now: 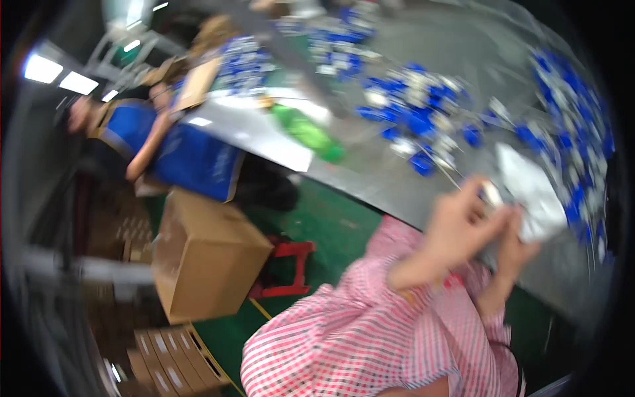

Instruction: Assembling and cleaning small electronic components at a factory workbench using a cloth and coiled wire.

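Observation:
My left hand [456, 218] is above the near edge of the table, its thumb and fingers pinched round a small white piece [493, 194]. Motion blur hides the exact kind of this piece. Close beside it, my right hand [515, 250] grips the lower part of a crumpled white plastic bag [531, 195]. The two hands nearly touch, and my left fingers partly cover the right ones. Beyond them lies a loose heap of small blue and white parts [417, 106], some with thin cords.
A long pile of similar parts [572, 132] lines the table's right side. A green bottle [306, 129] lies on the grey table [370, 175]. A co-worker in blue [192, 155] sits at left. A cardboard box [211, 258] and red stool [291, 268] stand on the green floor.

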Tool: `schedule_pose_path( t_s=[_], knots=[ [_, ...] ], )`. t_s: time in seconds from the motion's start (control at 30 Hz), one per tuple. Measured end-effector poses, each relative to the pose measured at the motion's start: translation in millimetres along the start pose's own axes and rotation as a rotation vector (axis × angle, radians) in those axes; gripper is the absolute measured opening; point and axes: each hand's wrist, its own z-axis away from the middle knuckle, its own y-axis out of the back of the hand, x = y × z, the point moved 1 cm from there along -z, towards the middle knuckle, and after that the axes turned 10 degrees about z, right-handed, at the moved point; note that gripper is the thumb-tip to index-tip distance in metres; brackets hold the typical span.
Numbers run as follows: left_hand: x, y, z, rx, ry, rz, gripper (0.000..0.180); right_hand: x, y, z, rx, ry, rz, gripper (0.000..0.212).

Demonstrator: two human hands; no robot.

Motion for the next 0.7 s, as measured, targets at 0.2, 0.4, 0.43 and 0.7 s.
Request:
schedule_pose_path(
  t_s=[0.2,0.4,0.43,0.7],
  knots=[
    [-0.6,-1.8,-7.1,-0.036,0.202,0.084,0.028,-26.8,-10.9,-9.0,0.062,0.294,-0.316,0.02],
    [-0.4,-7.3,-3.5,-0.059,0.277,0.066,0.032,-18.6,-6.7,-6.9,0.072,0.283,-0.386,0.023],
    [0.0,-8.0,-2.9,-0.063,0.28,0.049,0.032,-18.5,-7.3,-5.8,0.074,0.282,-0.385,0.023],
    [4.4,-11.5,-2.4,-0.067,0.26,0.053,0.029,-19.9,-13.6,-3.2,0.122,0.213,-0.518,0.027]
  ],
)
